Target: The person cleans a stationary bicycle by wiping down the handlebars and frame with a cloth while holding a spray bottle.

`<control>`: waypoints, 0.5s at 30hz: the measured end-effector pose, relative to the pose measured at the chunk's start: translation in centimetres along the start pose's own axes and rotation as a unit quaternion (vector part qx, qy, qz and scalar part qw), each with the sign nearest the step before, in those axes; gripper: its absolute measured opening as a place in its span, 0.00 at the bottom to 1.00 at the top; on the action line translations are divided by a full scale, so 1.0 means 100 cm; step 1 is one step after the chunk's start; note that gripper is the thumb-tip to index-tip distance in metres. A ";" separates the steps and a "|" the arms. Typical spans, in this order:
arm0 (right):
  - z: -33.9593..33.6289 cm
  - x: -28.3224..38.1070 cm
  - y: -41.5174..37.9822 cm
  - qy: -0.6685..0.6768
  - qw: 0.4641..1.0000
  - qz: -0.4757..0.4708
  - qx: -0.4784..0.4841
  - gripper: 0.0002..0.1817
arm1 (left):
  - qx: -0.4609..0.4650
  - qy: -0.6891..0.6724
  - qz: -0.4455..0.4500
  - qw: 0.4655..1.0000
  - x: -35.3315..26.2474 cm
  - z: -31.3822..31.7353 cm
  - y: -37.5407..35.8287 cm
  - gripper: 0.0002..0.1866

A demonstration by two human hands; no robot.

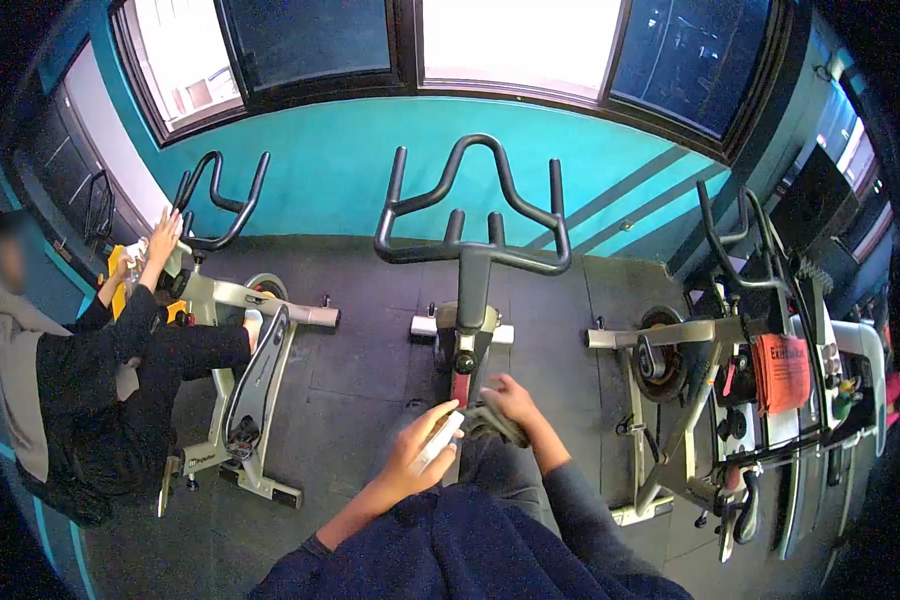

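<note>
My left hand [417,450] is closed around a slim white object [438,440], whose kind I cannot tell. Close beside it, my right hand [513,400] grips a crumpled grey-green cloth [497,424] that hangs below the fingers. Both hands are low in front of my body, over the frame of an exercise bike [473,290]. A red strip [461,388] on that frame shows just beyond my left fingertips. The bike's black handlebar [470,245] rises ahead, apart from both hands.
At left, a person [100,370] in dark clothes reaches toward the handlebar of another exercise bike [260,380]. A third bike [670,370] stands at right, near a red printed cloth or bag [780,373]. A teal wall [330,170] with windows closes off the front.
</note>
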State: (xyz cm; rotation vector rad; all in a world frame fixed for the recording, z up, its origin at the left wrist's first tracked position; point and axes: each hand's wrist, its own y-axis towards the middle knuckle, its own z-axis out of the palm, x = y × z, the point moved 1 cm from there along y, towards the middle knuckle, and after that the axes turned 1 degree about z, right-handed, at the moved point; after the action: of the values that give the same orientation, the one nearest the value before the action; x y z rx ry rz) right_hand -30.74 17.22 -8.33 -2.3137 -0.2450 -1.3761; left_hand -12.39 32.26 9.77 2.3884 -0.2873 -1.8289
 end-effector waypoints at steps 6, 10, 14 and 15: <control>0.037 0.057 0.054 -0.423 0.906 0.018 -0.027 0.37 | -0.010 0.010 0.000 1.000 0.002 -0.002 -0.006 0.28; 0.061 0.019 0.098 -0.498 0.867 -0.028 -0.013 0.34 | -0.019 0.016 -0.004 1.000 0.010 -0.009 -0.015 0.27; 0.056 0.021 0.093 -0.529 0.845 -0.071 -0.020 0.28 | -0.011 -0.006 -0.045 0.999 0.021 -0.009 -0.022 0.28; 0.055 0.023 0.093 -0.535 0.842 -0.075 -0.017 0.28 | -0.008 -0.016 -0.059 0.998 0.021 -0.008 -0.022 0.28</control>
State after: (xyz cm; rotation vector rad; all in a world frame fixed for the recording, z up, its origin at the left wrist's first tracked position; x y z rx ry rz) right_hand -21.86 11.29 -11.20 -2.8818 -0.7302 0.0322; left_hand -10.95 33.95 7.53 2.4145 -0.1377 -1.9126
